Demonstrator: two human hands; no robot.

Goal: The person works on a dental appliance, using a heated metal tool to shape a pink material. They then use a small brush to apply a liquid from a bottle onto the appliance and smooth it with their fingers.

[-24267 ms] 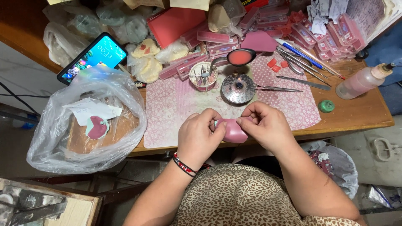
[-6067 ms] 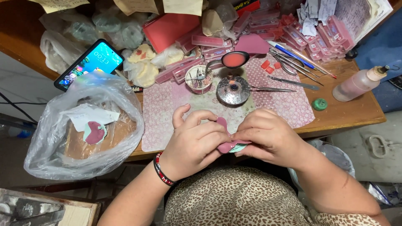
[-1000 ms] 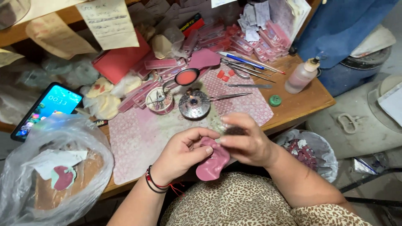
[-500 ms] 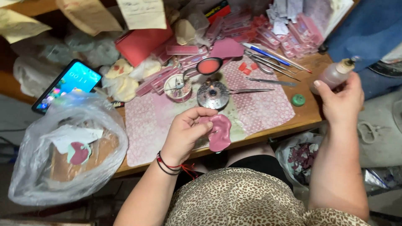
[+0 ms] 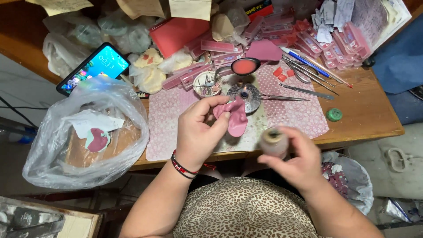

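Observation:
My left hand pinches a soft pink, plate-shaped piece and holds it just above the pink patterned mat, close to the small round metal burner. My right hand is closed round a small squeeze bottle, blurred with motion, in front of the table edge and just right of the pink piece. Behind the burner a ladle of pink material rests beside a small round dish of tools.
A clear plastic bag with a brown block and pink shape sits at the left. A lit phone leans behind it. Metal instruments, a green cap and pink trays lie at the right. A lined waste bin stands below.
My right hand has brought the bottle from the table's far right corner down to beside the pink piece. My left hand has lifted that piece toward the burner.

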